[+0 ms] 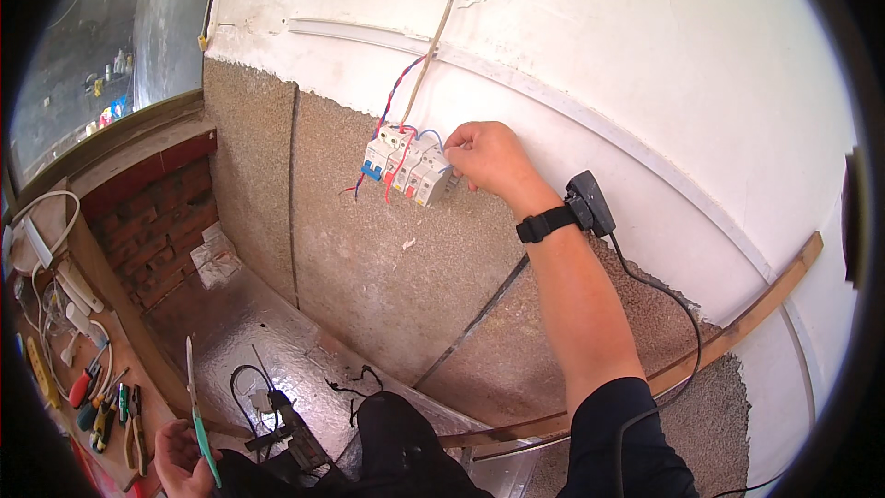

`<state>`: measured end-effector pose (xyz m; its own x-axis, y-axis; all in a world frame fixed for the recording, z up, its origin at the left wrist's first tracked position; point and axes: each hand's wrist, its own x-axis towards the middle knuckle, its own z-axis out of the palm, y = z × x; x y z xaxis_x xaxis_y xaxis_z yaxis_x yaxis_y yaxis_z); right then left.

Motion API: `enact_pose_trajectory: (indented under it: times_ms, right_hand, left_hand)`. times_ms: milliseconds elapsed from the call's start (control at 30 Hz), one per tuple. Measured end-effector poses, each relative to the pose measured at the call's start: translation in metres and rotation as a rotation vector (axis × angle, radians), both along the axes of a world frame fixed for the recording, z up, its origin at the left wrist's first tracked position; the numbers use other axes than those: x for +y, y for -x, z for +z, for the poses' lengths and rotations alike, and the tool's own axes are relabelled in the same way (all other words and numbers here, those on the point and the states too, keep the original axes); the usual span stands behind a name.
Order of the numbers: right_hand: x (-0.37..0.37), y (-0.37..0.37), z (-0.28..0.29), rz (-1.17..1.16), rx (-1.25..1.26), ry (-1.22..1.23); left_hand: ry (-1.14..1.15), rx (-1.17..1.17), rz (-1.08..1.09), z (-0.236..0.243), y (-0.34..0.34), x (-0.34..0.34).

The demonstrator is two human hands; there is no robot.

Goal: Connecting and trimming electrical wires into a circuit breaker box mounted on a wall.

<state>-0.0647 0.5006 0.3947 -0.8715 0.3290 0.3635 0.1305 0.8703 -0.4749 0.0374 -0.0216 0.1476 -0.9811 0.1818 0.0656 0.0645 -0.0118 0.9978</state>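
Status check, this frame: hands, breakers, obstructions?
Left hand low, gripping green-handled tool. Right hand beside circuit breakers, fingertips by blue wire, pinch unclear. Breakers against wall, red wire crossing their front.

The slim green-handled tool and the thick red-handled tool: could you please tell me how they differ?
The slim green-handled tool is in the left hand; the thick red-handled tool lies on the brown wooden surface. The green one looks long and narrow, the red one's handle stouter. Both have coloured handles.
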Motion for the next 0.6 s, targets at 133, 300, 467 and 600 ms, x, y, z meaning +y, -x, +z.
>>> enact_pose_trajectory:
  times_ms: [133,300,467,600]
  right_hand:
    - [-0.001,0.000,0.001,-0.004,-0.011,0.000]
    - [0.000,-0.001,0.001,0.002,-0.020,0.007]
    - [0.006,-0.002,-0.004,0.017,0.000,-0.062]
    - [0.008,-0.008,-0.005,0.061,0.039,-0.230]
  left_hand:
    - [0.014,0.001,0.001,-0.004,0.000,-0.001]
    - [0.022,0.004,-0.002,-0.006,0.001,-0.001]
    - [0.026,0.001,-0.005,-0.004,0.001,0.001]
    - [0.025,0.004,-0.004,-0.007,0.001,-0.001]
